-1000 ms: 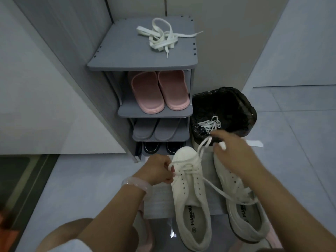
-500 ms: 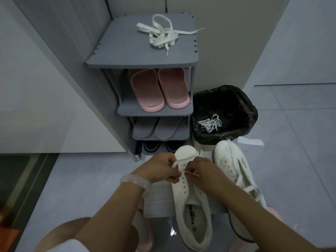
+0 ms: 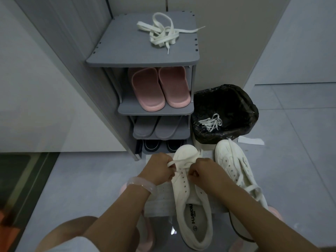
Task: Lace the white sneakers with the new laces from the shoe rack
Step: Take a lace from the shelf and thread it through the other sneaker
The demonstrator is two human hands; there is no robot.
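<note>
Lined bin [image 3: 241, 104] holds old white laces [image 3: 211, 122].

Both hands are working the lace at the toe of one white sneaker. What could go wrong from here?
1. The lace may come out uneven, since the left hand grips its loop and the right hand pinches near the eyelets.
2. The other sneaker has a lace trailing loose; an arm could snag it.
3. The spare lace on the rack must not be confused with the laces in the bin.
</note>
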